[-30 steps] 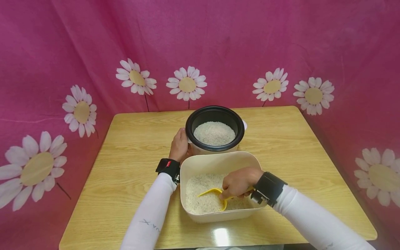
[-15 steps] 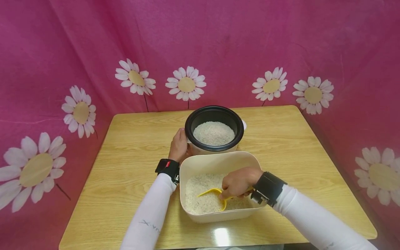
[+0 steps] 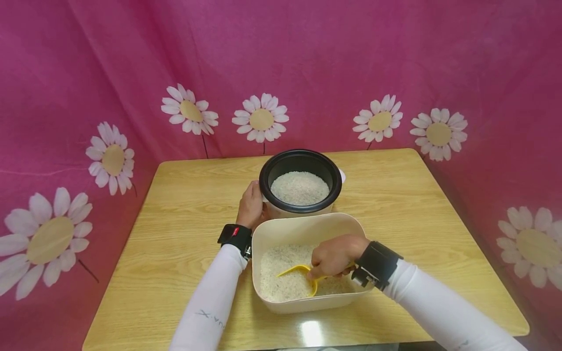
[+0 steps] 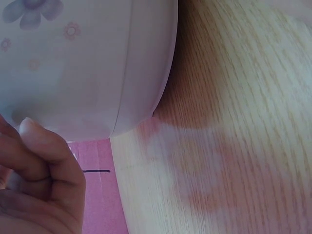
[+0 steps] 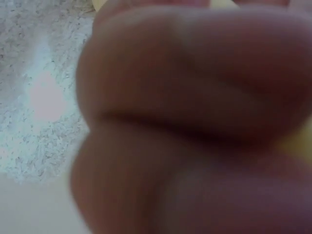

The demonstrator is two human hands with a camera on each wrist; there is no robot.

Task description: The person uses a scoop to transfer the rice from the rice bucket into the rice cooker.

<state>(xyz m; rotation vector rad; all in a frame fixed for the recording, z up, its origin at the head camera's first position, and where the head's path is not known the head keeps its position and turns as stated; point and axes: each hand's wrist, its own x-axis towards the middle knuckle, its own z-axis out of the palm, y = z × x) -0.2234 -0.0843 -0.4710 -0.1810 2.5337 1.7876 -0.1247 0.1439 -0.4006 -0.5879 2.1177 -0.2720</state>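
A rice cooker [image 3: 285, 213] with a black inner pot [image 3: 303, 161] sits near the table's far side, rice [image 3: 300, 189] heaped in the pot. My left hand [image 3: 251, 204] holds the cooker by its left side. The left wrist view shows its curled fingers [image 4: 61, 165] against the flower-printed cooker body [image 4: 73, 83]. In front stands a cream plastic bin [image 3: 307, 305] with rice [image 3: 278, 282] in it. Inside the bin, my right hand [image 3: 338, 254] grips a yellow scoop [image 3: 314, 288] by its handle, its cup down in the rice. Blurred fingers [image 5: 195, 87] fill most of the right wrist view.
Both things stand on a wood-grain table [image 3: 189, 229], the bin close to its front edge and right up against the cooker in the head view. A pink curtain [image 3: 316, 58] with white daisies surrounds the table on the far side and both flanks.
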